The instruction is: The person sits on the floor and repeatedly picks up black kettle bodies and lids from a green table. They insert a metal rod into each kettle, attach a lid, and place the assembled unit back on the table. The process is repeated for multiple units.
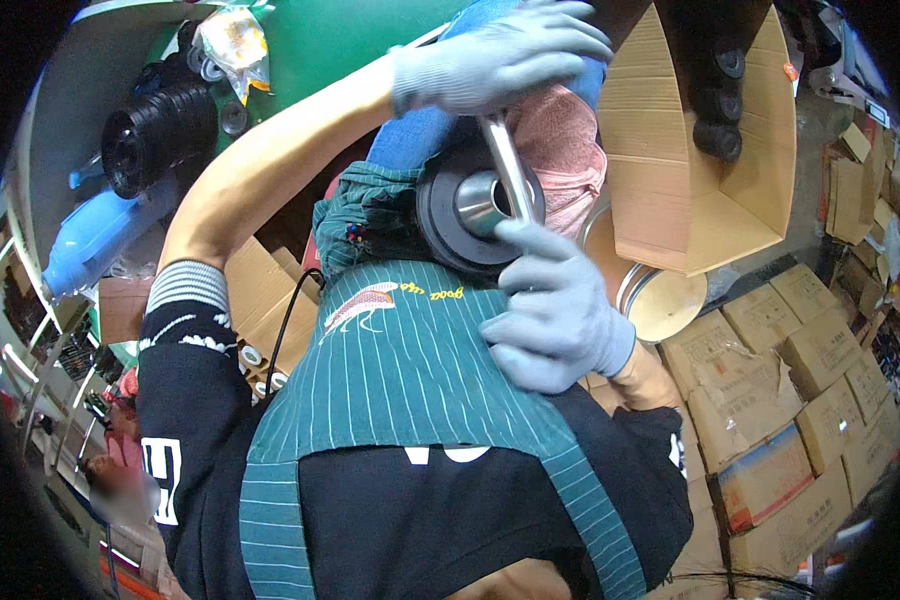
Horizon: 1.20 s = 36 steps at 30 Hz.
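On my lap lies a thick black disc (440, 225) with a shiny metal sleeve (480, 203) at its centre. A slim metal bar (510, 165) slants across the disc beside the sleeve. My left hand (505, 62), in a grey glove, lies over the bar's upper end with its fingers stretched out; the palm side is hidden. Also gloved in grey, my right hand (555, 310) is closed at the bar's lower end. Its forefinger rests over that end, by the disc's edge, and the other fingers curl in.
An opened cardboard box (650, 150) at the right holds several black round parts (718, 140). Sealed cartons (745, 400) crowd the lower right, beside a round stool-like top (665, 302). Stacked black discs (160, 135) and a blue bottle-shaped thing (105, 240) are at the left.
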{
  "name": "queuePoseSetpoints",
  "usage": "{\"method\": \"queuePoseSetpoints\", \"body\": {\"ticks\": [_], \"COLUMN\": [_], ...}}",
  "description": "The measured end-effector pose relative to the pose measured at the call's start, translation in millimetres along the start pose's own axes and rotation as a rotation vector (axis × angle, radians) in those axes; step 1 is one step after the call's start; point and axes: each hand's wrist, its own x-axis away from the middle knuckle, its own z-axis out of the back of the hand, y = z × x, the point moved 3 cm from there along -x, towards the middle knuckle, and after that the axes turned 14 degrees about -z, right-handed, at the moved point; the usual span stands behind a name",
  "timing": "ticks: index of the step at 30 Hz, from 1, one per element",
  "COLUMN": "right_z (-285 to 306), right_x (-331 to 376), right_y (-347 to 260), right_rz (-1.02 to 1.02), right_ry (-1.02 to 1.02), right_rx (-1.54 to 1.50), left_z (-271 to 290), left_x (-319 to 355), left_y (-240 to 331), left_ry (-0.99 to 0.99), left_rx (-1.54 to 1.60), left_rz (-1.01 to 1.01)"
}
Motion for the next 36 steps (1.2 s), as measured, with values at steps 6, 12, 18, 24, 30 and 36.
{"method": "queuePoseSetpoints", "body": {"ticks": [6, 12, 18, 24, 30, 36], "right_z": [-46, -38, -12, 18, -15, -43], "right_x": [-68, -90, -69, 1, 46, 22], "right_y": [-3, -5, -3, 14, 57, 62], "right_rz": [0.044, -0.132, 0.014, -0.100, -0.599, -0.659], "right_ry": [-0.338, -0.441, -0.048, 0.576, 0.603, 0.410], "right_rx": [0.175, 0.254, -0.137, -0.839, -0.598, 0.151], "left_z": [-94, -87, -15, -1, 75, 68], "left_x": [-64, -67, -43, 11, 131, 218], "left_y": [-11, -8, 14, -2, -13, -14], "left_ry": [0.046, 0.031, -0.093, 0.114, 0.454, 0.284], "left_rx": [0.322, 0.274, 0.405, 0.030, 0.303, -0.565], "left_rz": [-0.208, -0.109, 0.008, 0.080, 1.048, 1.038]}}
